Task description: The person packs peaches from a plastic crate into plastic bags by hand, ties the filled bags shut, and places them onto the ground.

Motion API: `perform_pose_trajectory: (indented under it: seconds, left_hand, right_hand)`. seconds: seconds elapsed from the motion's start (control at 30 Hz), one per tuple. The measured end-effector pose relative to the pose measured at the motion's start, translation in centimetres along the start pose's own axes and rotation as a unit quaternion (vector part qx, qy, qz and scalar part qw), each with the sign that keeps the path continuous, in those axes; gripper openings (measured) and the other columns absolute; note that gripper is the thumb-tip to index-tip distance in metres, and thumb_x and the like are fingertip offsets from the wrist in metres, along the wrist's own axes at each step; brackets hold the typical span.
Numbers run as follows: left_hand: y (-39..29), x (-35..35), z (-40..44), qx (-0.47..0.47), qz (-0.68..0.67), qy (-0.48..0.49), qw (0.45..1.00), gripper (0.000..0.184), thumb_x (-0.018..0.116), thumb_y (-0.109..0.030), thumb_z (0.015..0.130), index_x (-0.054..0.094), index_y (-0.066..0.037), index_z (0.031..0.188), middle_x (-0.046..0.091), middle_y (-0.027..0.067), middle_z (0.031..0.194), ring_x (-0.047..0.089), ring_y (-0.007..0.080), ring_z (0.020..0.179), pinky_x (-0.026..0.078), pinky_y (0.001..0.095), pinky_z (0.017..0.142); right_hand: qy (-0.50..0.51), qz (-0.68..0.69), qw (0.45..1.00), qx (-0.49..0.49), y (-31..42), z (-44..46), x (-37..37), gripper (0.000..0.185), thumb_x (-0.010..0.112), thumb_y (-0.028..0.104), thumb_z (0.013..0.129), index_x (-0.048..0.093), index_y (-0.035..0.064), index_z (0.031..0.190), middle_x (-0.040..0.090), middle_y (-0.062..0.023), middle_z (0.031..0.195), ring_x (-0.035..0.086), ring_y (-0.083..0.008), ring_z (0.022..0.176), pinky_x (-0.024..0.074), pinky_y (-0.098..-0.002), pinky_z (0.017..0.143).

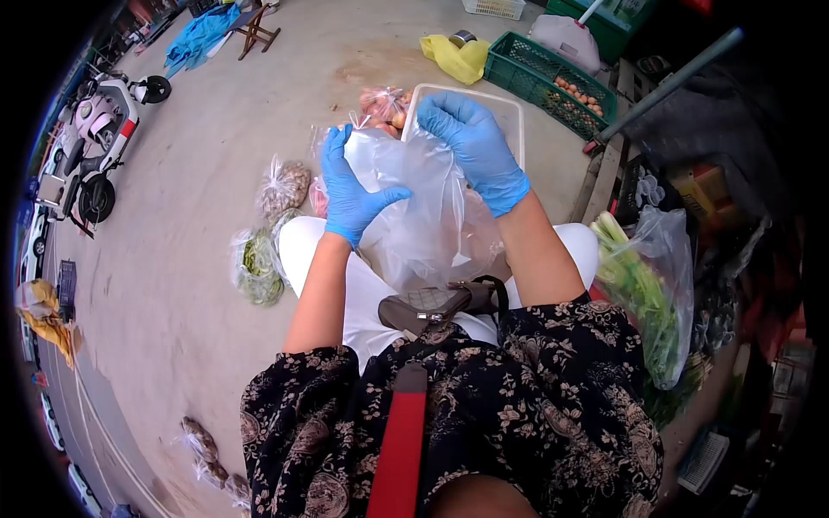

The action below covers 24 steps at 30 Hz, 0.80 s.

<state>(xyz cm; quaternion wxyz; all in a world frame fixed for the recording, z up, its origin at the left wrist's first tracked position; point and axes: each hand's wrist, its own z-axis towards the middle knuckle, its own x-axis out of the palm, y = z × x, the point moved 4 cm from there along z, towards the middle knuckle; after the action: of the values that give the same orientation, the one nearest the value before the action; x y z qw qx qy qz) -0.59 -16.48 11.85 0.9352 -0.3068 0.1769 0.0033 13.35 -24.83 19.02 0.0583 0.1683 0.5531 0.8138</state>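
Fingers of the gloved right hand were curled inward, pinching the upper edge of a clear plastic bag. The left hand, gloved in the same blue, stood upright at the bag's other side, its fingers straight and its thumb spread wide; whether it gripped any plastic I could not tell. Its forearm rose steeply, while the right forearm slanted inward. The bag hung between the hands above the lap, in front of white trousers and a dark waist pouch.

Just beyond, the bag and right hand hid part of a white tray. Beside the tray lay bagged reddish produce; to the left were a bag of brownish round items and bagged greens, and to the right bagged green stalks. Farther out stood a green crate with a yellow bag near its end, then a folding stool, a blue sheet and a parked scooter.
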Motion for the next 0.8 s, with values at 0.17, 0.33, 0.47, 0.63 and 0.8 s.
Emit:
perform_pose_trajectory:
  seconds: [0.17, 0.33, 0.47, 0.63, 0.8]
  left_hand:
    - [7.4, 8.3, -5.5, -0.139, -0.044, 0.282, 0.948, 0.031, 0.059, -0.023, 0.075, 0.057, -0.005, 0.1, 0.06, 0.0158, 0.092, 0.058, 0.0338, 0.084, 0.046, 0.039, 0.077]
    - [11.9, 5.4, -6.1, -0.177, 0.16, 0.289, 0.927, 0.027, 0.053, -0.028, 0.078, 0.063, -0.005, 0.087, 0.061, 0.0197, 0.089, 0.059, 0.0366, 0.082, 0.045, 0.0432, 0.072]
    - [18.8, -4.4, -3.3, -0.344, 0.09, -0.017, 0.935, 0.037, 0.064, -0.025, 0.077, 0.06, 0.004, 0.1, 0.065, 0.0142, 0.094, 0.061, 0.0239, 0.083, 0.045, 0.0342, 0.074]
    - [22.2, -14.7, -2.1, -0.403, 0.215, -0.12, 0.882, 0.048, 0.063, -0.034, 0.077, 0.058, 0.004, 0.107, 0.063, 0.0159, 0.101, 0.06, 0.0265, 0.091, 0.045, 0.0365, 0.078]
    - [26.5, -19.9, -4.1, -0.421, 0.342, -0.084, 0.836, 0.049, 0.056, -0.039, 0.079, 0.056, 0.0, 0.109, 0.062, 0.0149, 0.102, 0.06, 0.0269, 0.088, 0.045, 0.0387, 0.076]
  right_hand:
    - [0.073, -0.047, 0.996, 0.017, 1.3, 0.8, 3.2, 0.015, 0.059, 0.014, 0.084, 0.063, 0.0007, 0.088, 0.06, -0.0018, 0.08, 0.053, -0.006, 0.074, 0.0434, -0.0198, 0.068]
    - [-0.152, 0.215, 0.963, -0.054, 5.7, 0.4, -6.2, 0.028, 0.056, 0.025, 0.087, 0.058, 0.0013, 0.103, 0.063, -0.0083, 0.095, 0.06, -0.0183, 0.089, 0.0485, -0.0297, 0.079]
    - [-0.308, 0.062, 0.94, -0.135, 8.6, -1.0, -14.1, 0.029, 0.05, 0.026, 0.09, 0.056, 0.0001, 0.103, 0.061, -0.0105, 0.095, 0.058, -0.0185, 0.083, 0.0477, -0.0288, 0.074]
    - [-0.382, -0.161, 0.906, -0.088, 0.0, -4.1, -18.0, 0.011, 0.055, 0.012, 0.087, 0.053, 0.001, 0.087, 0.054, -0.0007, 0.073, 0.049, -0.0068, 0.064, 0.0402, -0.0187, 0.058]
    - [-0.364, -0.097, 0.926, 0.0, -8.1, -5.7, -16.8, 0.008, 0.051, 0.003, 0.084, 0.049, 0.0013, 0.092, 0.054, -0.0028, 0.077, 0.052, -0.0081, 0.067, 0.0444, -0.0204, 0.06]
